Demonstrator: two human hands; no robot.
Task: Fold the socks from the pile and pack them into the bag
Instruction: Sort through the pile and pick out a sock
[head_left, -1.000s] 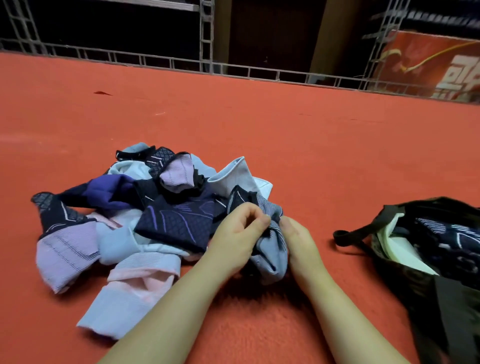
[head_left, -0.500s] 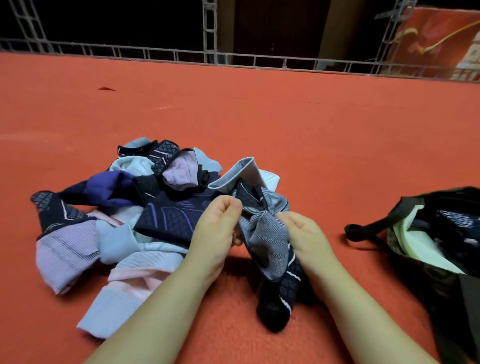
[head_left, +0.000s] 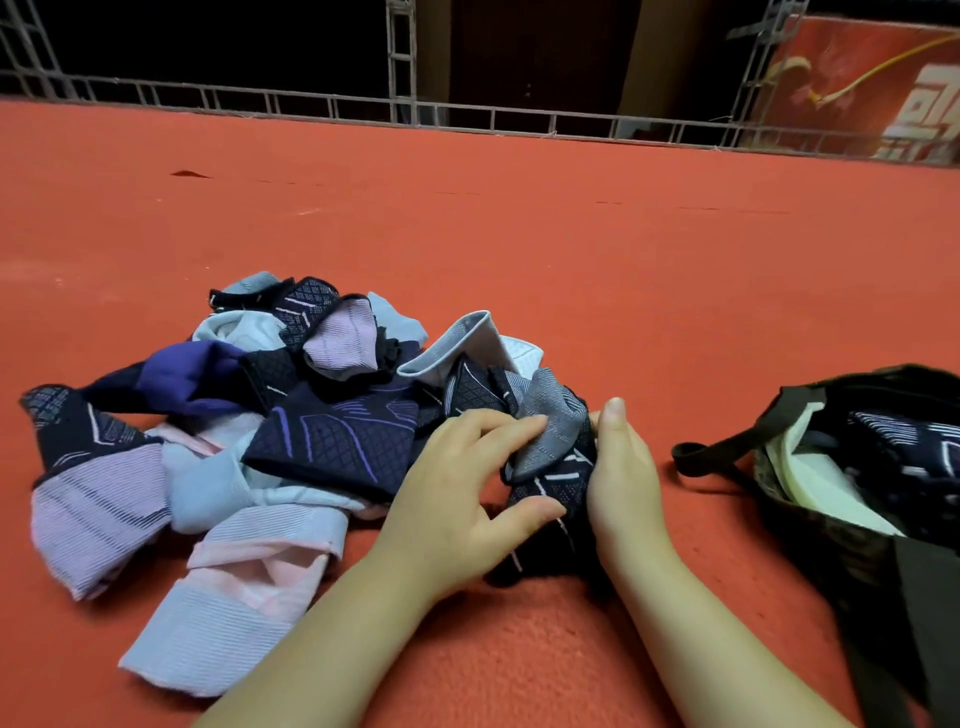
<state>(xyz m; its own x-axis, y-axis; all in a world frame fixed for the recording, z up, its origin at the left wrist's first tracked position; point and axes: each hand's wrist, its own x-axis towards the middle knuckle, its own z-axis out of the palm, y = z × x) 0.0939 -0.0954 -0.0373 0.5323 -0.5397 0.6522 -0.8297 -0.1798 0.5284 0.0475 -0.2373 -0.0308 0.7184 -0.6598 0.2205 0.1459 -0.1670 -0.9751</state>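
Observation:
A pile of socks (head_left: 218, 447) in pink, pale blue, purple and dark patterned fabric lies on the red carpet at the left. Between my hands is a grey and dark patterned sock (head_left: 553, 457), bunched on the carpet. My left hand (head_left: 457, 499) holds it from the left, fingers on the grey part and thumb under the dark part. My right hand (head_left: 623, 478) grips its right side, thumb up. A dark open bag (head_left: 878, 551) sits at the right with folded socks inside.
Red carpet (head_left: 571, 249) stretches ahead to a metal truss rail (head_left: 467, 117) along the far edge. A red banner (head_left: 883, 88) stands at the back right. The bag's strap loop (head_left: 696, 457) lies on the carpet close to my right hand.
The grey and dark sock was lifted out of the pile and hung between my hands; now it is lowered and bunched together on the carpet, my hands closer around it.

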